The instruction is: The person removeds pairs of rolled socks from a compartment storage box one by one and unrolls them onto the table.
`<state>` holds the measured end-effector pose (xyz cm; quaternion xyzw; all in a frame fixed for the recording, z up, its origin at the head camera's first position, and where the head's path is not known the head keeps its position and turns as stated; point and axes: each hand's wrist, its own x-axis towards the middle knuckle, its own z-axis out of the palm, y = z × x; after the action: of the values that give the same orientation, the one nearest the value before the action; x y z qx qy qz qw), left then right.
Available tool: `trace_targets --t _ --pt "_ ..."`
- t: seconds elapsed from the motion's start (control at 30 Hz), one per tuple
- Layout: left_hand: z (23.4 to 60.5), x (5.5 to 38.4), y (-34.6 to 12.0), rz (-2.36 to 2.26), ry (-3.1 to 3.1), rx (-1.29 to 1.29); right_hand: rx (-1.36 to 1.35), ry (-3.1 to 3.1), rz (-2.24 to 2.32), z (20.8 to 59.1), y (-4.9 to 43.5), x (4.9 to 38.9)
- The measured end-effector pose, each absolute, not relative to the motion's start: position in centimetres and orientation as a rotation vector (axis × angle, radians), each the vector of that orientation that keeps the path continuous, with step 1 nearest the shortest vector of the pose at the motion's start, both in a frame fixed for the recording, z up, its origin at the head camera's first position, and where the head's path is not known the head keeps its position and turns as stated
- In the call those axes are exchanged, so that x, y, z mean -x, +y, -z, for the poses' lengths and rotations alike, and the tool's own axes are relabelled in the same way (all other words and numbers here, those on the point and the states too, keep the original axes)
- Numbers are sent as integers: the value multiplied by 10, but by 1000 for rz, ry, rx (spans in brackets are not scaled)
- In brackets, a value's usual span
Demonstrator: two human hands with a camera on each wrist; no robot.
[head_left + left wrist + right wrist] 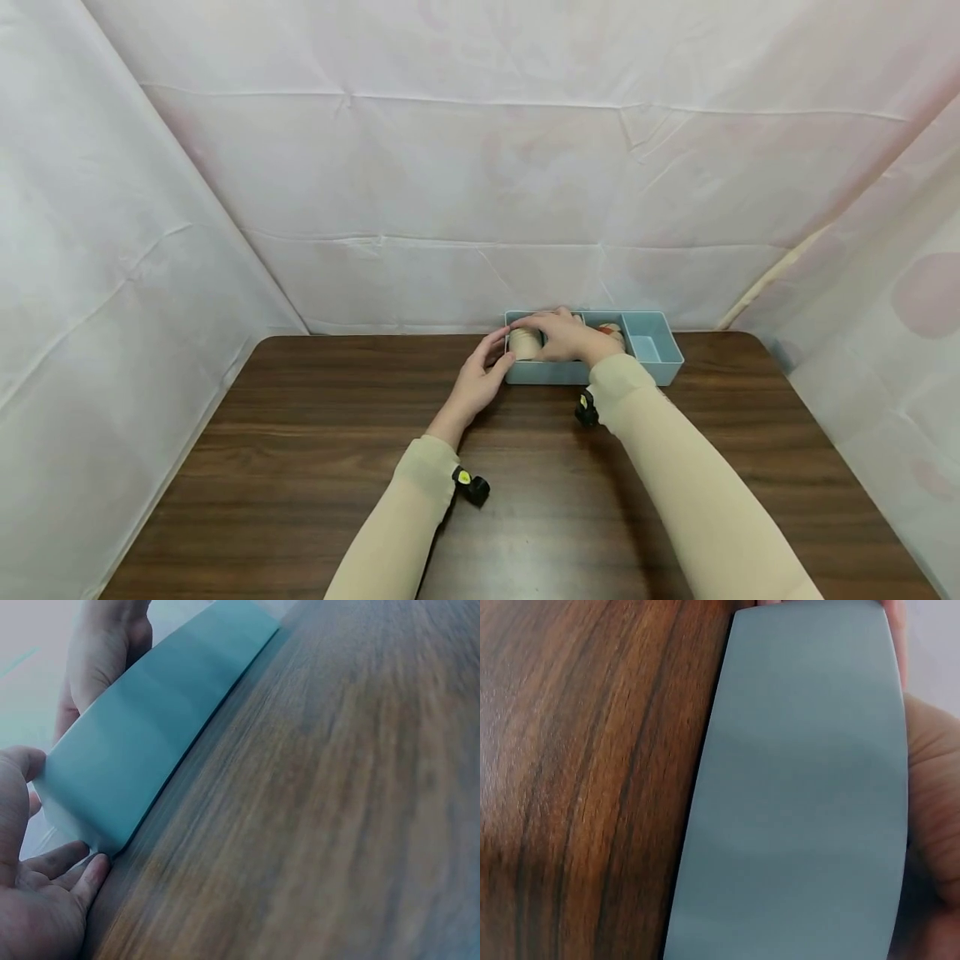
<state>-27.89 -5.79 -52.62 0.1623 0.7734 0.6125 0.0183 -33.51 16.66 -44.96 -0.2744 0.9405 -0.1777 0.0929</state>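
Sleeves, pair: pale cream fabric [386, 533], one small black wrist camera [474, 489] at each cuff.

Left hand [478, 379]: fingers and thumb spread moderately wide, touching the left end of the box and gripping nothing.

Right hand [566, 337]: reaches over the box rim, narrowed about the cylinder, fingers and thumb either side in what looks like a hold (firmness cannot be judged).

Box: long, light blue rectangular container, probably plastic, divided into three compartments [547, 373]; stands level at the table's far edge. Judged light, stiff and smooth, apt to slide if nudged; best steadied by its end walls.

Cylinder: cream-coloured, rounded, material not readable [525, 345]; sits in the left compartment, partly hidden by the right hand. Likely light and fairly firm; best taken across its sides, clear of the box walls.

Contents, middle compartment: beige and reddish pieces [613, 332], mostly covered by the right wrist; handling uncertain.

Surface: dark brown wood-grain tabletop [330, 442], rounded far corners, smooth, with a pale sheen between the forearms (low friction is a fair guess).

Room: whitish sheet backdrop with faint pink blotches and fold creases [465, 183], hung behind the table; similar sheeting at both sides.
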Motion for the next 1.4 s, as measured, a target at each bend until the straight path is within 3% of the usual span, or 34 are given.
trace_targets --t 0.63,1.0,1.4 --pt "527 279 -53 -1899 2387 -516 809 2959 581 449 169 328" --pt "530 284 -51 -1900 2385 -508 760 2915 975 419 177 321" --pt "531 284 -59 -1923 2381 -498 774 2963 1265 425 178 299"
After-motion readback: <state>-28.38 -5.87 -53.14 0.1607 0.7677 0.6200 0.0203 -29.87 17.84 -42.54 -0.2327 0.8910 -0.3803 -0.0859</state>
